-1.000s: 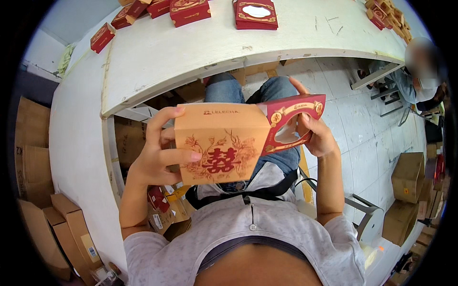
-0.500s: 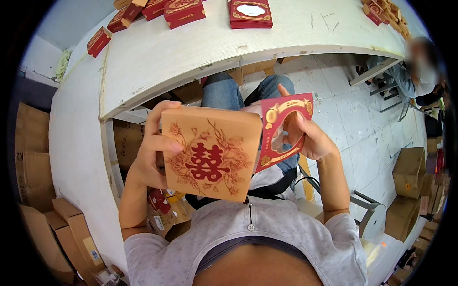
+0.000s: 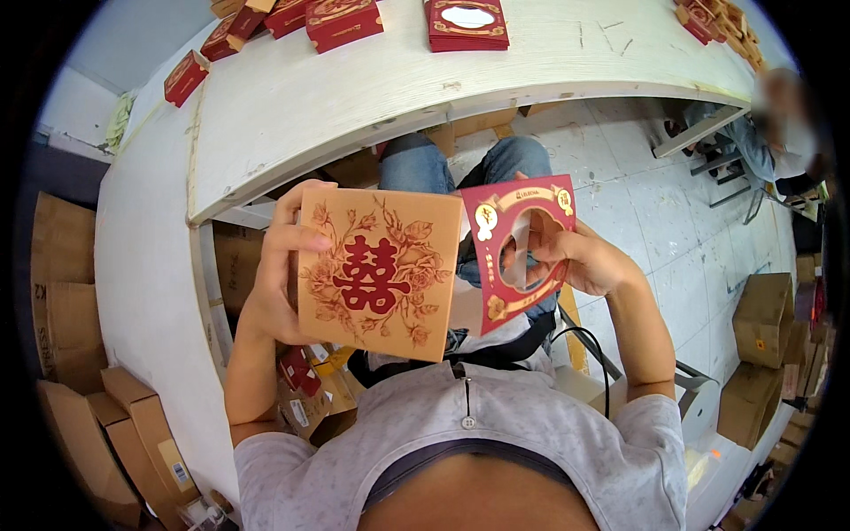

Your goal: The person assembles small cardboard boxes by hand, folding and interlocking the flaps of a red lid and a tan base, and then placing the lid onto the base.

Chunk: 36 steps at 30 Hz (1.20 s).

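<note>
In my left hand (image 3: 279,270) is a square tan gift box (image 3: 381,274), its face printed with a dark red symbol and rose branches. The fingers wrap its left edge, with one lying on the face. My right hand (image 3: 591,261) grips the right side of a red and gold box sleeve (image 3: 490,257) with a rounded window cut in its front. Some fingertips show through the window. Box and sleeve are side by side above my lap, the sleeve slightly tilted. A pale strip shows between them, and whether they touch there I cannot tell.
Ahead is a white table (image 3: 292,133). On it are several red boxes (image 3: 345,28) and a stack of flat red sleeves (image 3: 467,31). Cardboard cartons (image 3: 137,416) stand at the left, more cartons (image 3: 754,319) at the right. A seated person (image 3: 784,133) is at the far right.
The tan box has shifted a little left and turned its face. The red sleeve has also moved slightly left and now faces up more fully, with a wider pale strip between the two.
</note>
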### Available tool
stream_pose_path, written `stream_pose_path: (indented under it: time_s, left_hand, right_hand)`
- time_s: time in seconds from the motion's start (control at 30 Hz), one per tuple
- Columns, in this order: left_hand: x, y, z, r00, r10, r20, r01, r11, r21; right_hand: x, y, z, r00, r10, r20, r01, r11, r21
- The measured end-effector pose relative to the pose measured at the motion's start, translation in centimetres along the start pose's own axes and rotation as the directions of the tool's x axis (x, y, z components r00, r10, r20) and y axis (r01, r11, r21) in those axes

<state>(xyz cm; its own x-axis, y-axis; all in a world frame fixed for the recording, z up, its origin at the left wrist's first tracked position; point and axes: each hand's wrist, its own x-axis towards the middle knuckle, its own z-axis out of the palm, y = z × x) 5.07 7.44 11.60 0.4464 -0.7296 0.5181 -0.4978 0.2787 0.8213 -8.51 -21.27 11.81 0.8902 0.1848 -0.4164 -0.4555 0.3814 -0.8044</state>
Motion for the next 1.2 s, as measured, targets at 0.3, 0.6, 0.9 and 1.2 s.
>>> stream_pose_path:
  time_s: [0.3, 0.6, 0.9, 1.2]
  left_hand:
    - [0.8, 1.9, 0.6, 0.998, -0.033, -0.051, 0.038, 0.993, 0.111]
    - [1.2, 3.3, 0.9, 0.995, -0.043, -0.093, 0.076, 0.921, 0.383]
    - [1.4, 0.4, 1.8, 0.936, -0.288, -0.204, 0.264, 0.955, -0.135]
    - [2.7, 0.5, 1.6, 0.915, -0.252, -0.314, 0.149, 0.936, -0.319]
  right_hand:
    - [-1.2, -1.1, 1.4, 0.998, -0.008, -0.07, 0.016, 0.994, 0.11]
    - [-0.5, -0.7, 1.7, 0.997, -0.045, -0.058, 0.046, 0.999, 0.01]
    - [2.5, -4.7, 2.6, 0.959, -0.201, -0.202, 0.198, 0.98, -0.035]
    - [3.0, -6.1, 3.1, 0.963, -0.241, -0.12, 0.246, 0.969, 0.028]
